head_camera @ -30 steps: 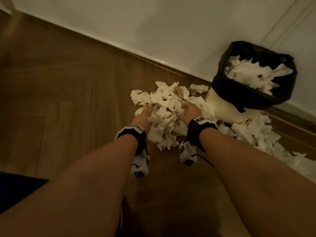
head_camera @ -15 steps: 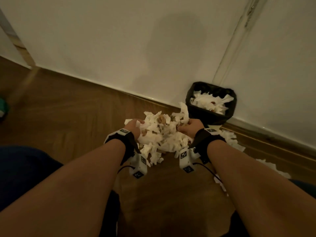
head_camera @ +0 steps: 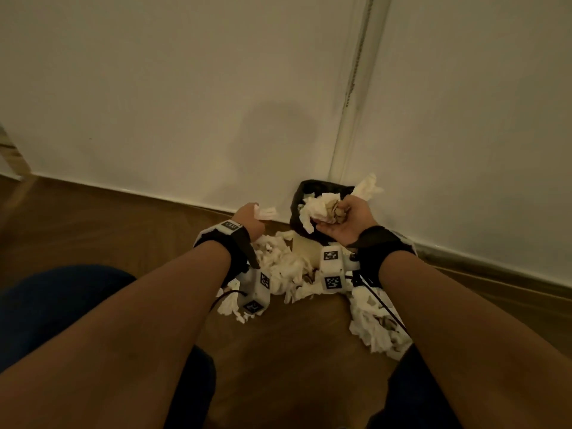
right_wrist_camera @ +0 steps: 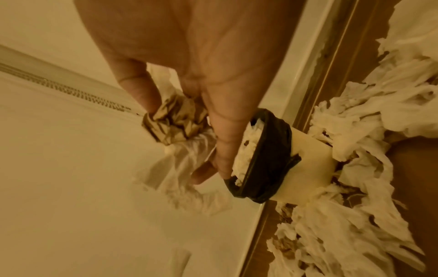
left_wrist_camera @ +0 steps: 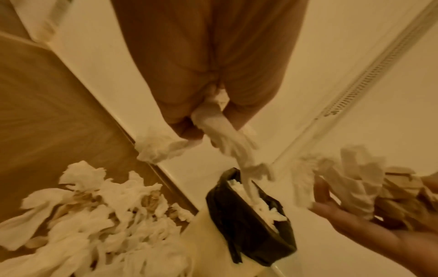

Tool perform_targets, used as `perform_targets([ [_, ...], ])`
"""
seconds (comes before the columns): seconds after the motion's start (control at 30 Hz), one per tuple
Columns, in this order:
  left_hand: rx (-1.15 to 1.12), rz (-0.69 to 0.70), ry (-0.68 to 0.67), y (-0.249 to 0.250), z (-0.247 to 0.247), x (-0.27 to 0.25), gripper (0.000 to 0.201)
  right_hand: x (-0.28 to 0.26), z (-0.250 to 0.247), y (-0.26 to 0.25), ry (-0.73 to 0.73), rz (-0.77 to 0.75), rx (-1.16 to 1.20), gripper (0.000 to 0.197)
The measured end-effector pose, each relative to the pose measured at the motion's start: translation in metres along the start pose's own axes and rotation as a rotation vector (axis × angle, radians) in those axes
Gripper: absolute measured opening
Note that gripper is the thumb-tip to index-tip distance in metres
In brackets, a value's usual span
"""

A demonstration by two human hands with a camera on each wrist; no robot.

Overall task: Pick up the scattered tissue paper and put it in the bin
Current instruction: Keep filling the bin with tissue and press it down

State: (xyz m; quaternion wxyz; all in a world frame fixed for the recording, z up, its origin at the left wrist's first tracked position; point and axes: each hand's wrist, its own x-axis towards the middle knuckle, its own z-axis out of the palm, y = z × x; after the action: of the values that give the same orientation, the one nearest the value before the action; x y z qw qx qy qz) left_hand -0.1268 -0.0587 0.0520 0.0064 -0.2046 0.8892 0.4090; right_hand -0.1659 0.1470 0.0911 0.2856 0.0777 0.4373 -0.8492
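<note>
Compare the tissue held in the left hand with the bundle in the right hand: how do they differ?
The left hand pinches a small, all-white tissue wisp, to the left of the bin. The right hand grips a larger bundle of white tissue mixed with crumpled brown paper, held above the bin's mouth. Both are crumpled, and neither has been dropped in yet.
</note>
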Motion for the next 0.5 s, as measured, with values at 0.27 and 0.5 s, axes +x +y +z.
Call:
perform_targets([
  [0.27, -0.203, 0.223, -0.023, 0.083, 0.014, -0.018, 0.036, -0.038, -0.013, -0.045, 0.049, -0.196, 0.015, 0.033],
  [0.5, -0.339, 0.304, -0.081, 0.140, 0.020, -0.026, 0.043, -0.057, -0.023, -0.079, 0.024, -0.278, -0.125, 0.024],
])
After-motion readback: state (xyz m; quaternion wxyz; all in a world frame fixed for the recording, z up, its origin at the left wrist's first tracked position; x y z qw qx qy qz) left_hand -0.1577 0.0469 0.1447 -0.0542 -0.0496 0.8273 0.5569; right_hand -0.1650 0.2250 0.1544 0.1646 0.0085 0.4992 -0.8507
